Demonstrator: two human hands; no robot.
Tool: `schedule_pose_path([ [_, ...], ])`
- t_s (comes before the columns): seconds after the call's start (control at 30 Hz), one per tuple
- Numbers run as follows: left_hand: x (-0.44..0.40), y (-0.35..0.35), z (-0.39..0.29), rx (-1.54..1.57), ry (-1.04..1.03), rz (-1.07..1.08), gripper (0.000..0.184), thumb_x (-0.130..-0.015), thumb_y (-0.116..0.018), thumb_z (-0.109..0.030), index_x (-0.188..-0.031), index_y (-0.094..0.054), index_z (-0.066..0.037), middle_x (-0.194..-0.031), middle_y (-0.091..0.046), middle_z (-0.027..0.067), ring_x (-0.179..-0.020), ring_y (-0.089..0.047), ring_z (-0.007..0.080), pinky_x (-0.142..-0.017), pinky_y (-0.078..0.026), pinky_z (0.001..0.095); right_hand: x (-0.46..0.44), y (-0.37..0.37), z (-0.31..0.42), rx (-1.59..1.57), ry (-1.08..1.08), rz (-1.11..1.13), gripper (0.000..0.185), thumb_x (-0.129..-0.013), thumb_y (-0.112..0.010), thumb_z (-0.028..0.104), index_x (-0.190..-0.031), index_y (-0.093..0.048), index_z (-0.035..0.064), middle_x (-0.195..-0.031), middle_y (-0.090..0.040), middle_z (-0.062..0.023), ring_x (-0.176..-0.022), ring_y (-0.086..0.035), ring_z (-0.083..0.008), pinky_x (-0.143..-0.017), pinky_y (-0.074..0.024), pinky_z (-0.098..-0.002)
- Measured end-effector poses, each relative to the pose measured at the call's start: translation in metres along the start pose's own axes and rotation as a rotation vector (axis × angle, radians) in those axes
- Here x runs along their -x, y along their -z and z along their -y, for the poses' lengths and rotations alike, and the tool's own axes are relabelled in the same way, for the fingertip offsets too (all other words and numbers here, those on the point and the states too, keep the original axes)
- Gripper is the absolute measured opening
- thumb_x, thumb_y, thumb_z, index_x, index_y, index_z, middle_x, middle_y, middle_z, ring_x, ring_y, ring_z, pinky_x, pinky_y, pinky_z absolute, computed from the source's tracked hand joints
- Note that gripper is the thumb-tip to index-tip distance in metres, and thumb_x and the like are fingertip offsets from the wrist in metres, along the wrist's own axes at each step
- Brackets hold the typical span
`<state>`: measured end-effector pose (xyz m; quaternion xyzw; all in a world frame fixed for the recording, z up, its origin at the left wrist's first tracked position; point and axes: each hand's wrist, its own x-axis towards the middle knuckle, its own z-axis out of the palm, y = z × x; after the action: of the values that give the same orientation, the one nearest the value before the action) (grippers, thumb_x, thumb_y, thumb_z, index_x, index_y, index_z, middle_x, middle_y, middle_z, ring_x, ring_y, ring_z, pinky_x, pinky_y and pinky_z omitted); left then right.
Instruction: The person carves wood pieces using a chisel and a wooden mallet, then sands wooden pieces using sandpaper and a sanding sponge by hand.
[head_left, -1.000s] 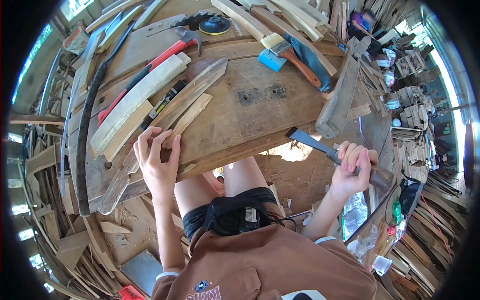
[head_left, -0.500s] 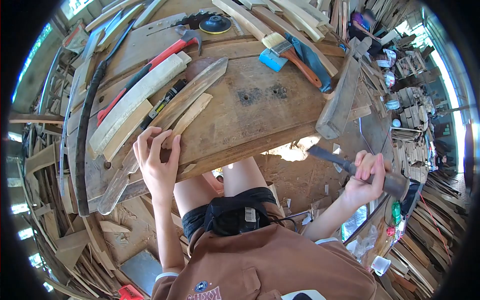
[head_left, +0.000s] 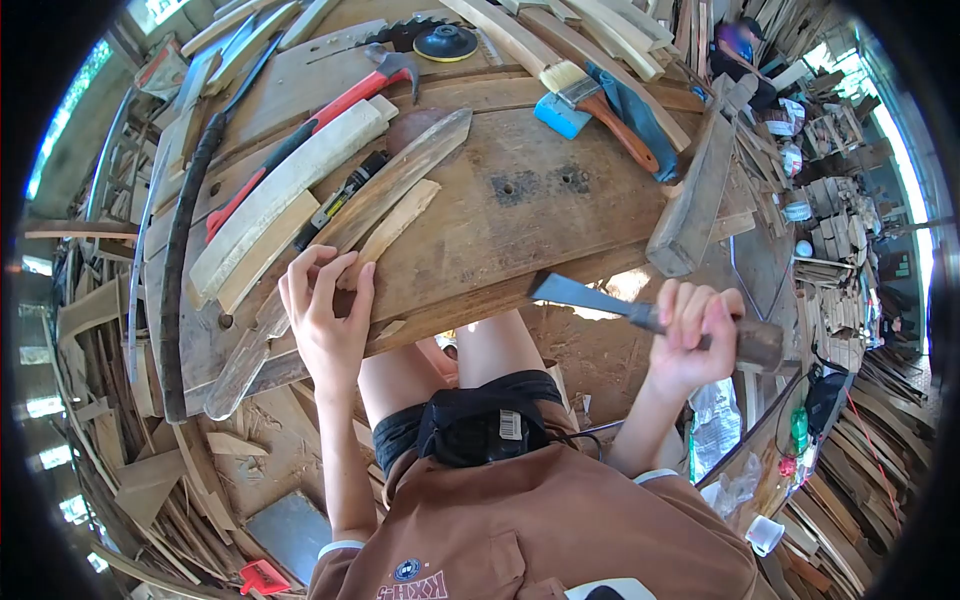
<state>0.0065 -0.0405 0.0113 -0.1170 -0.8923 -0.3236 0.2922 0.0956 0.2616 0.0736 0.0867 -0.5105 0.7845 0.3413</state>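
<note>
My right hand (head_left: 694, 335) is closed around the wooden handle of a chisel (head_left: 590, 295). The chisel's flat metal blade points left, just off the front edge of the workbench (head_left: 520, 215). At that edge my left hand (head_left: 330, 305) rests with curved fingers, gripping the near end of a short, rough wood piece (head_left: 402, 215). Beside this piece lies a longer pointed wood strip (head_left: 425, 150). Its lower part runs behind my left hand, where a clear-looking strip (head_left: 240, 375) sticks out past the bench edge. A small wood chip (head_left: 390, 329) lies near my left thumb.
On the bench lie a red claw hammer (head_left: 330, 110), a black-and-yellow marker-like tool (head_left: 340, 200), a paintbrush (head_left: 600, 105), a blue block (head_left: 561, 117), and a sanding disc (head_left: 445, 42). A thick wood block (head_left: 690, 225) overhangs the right edge. Another person (head_left: 740, 55) sits far back.
My right hand has moved slightly left and up, and the chisel has swung so its blade shows broader and nearer the bench edge. My left hand stays on the wood; the view has shifted slightly.
</note>
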Motion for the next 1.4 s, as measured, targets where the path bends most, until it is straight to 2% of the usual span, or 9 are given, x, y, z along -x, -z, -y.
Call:
schedule_pose_path([
  [0.17,-0.001,0.001,0.0,-0.004,-0.002,-0.007,0.022,-0.078,-0.081,-0.009,-0.097,-0.073,-0.007,-0.109,-0.06,0.0054,-0.088,-0.053,0.024,-0.082,-0.047,0.0371,-0.007,0.075,0.023,-0.062,0.008,0.086,0.021,-0.095,-0.047,0.011,-0.075,-0.042,0.0147,-0.052,-0.039,0.0041,-0.046,-0.035,-0.0087,-0.058,-0.0356,-0.0314],
  [0.3,-0.001,0.0,0.002,0.012,-0.006,-0.028,0.02,-0.077,-0.081,-0.009,-0.095,-0.071,-0.007,-0.108,-0.06,0.0057,-0.088,-0.053,0.0242,-0.082,-0.048,0.0373,0.001,0.08,0.063,0.347,0.082,0.005,0.024,-0.095,-0.048,0.012,-0.073,-0.041,0.0143,-0.052,-0.037,0.0049,-0.046,-0.033,-0.0084,-0.055,-0.0334,-0.0297],
  [0.5,-0.002,0.0,0.001,0.032,0.019,-0.052,0.019,-0.081,-0.078,-0.006,-0.099,-0.074,-0.003,-0.106,-0.062,0.0072,-0.087,-0.056,0.023,-0.081,-0.048,0.0365,-0.011,0.0,0.038,-0.37,-0.038,0.514,0.028,-0.091,-0.057,0.004,-0.065,-0.046,0.0098,-0.057,-0.052,-0.0006,-0.05,-0.046,-0.011,-0.058,-0.0451,-0.0316],
  [0.67,-0.002,0.007,0.008,0.274,0.125,-0.155,0.014,-0.095,-0.065,-0.006,-0.105,-0.072,-0.002,-0.101,-0.063,0.0118,-0.084,-0.06,0.0217,-0.075,-0.05,0.0335,-0.003,-0.096,-0.039,-0.549,-0.175,0.747,0.016,-0.088,-0.059,-0.002,-0.074,-0.052,0.0045,-0.057,-0.053,-0.0025,-0.048,-0.047,-0.0138,-0.051,-0.0458,-0.033],
  [0.77,-0.005,0.01,0.008,0.297,0.162,-0.194,0.017,-0.1,-0.059,-0.009,-0.107,-0.072,-0.001,-0.1,-0.064,0.0126,-0.08,-0.061,0.0192,-0.071,-0.049,0.031,0.017,-0.107,-0.069,-0.414,-0.206,0.562,0.01,-0.09,-0.056,0.001,-0.084,-0.049,0.0044,-0.055,-0.048,-0.0013,-0.047,-0.043,-0.0122,-0.053,-0.0446,-0.0339],
  [0.9,-0.001,0.01,0.008,0.288,0.165,-0.176,0.016,-0.099,-0.06,-0.008,-0.107,-0.072,-0.001,-0.101,-0.064,0.013,-0.082,-0.061,0.021,-0.073,-0.049,0.0316,0.007,-0.071,-0.061,-0.366,-0.255,0.431,0.021,-0.093,-0.052,0.01,-0.074,-0.044,0.0109,-0.05,-0.045,0.0012,-0.044,-0.037,-0.0107,-0.052,-0.0392,-0.0309],
  [1.13,0.0,0.009,0.008,0.267,0.153,-0.128,0.017,-0.1,-0.059,-0.01,-0.107,-0.072,-0.002,-0.103,-0.064,0.012,-0.085,-0.061,0.0178,-0.075,-0.049,0.0291,0.003,0.028,0.009,-0.028,-0.056,0.147,0.022,-0.094,-0.052,0.011,-0.074,-0.043,0.0136,-0.052,-0.038,0.0037,-0.047,-0.033,-0.009,-0.056,-0.0342,-0.0303],
  [1.27,0.002,0.003,0.011,0.237,0.121,-0.111,0.012,-0.094,-0.066,-0.005,-0.104,-0.073,-0.002,-0.103,-0.064,0.0109,-0.087,-0.061,0.019,-0.077,-0.05,0.0328,0.007,0.057,0.06,0.356,0.043,0.048,0.021,-0.094,-0.049,0.008,-0.075,-0.042,0.0124,-0.053,-0.037,0.0034,-0.047,-0.034,-0.0093,-0.056,-0.0342,-0.0313],
  [1.4,-0.001,0.004,0.005,0.128,0.05,-0.089,0.015,-0.085,-0.074,-0.004,-0.1,-0.073,-0.004,-0.106,-0.064,0.0082,-0.095,-0.057,0.0265,-0.087,-0.047,0.0373,0.006,0.035,0.062,0.259,0.124,0.147,0.024,-0.094,-0.05,0.006,-0.073,-0.042,0.0123,-0.052,-0.04,0.0024,-0.046,-0.036,-0.0091,-0.056,-0.0351,-0.0299],
])
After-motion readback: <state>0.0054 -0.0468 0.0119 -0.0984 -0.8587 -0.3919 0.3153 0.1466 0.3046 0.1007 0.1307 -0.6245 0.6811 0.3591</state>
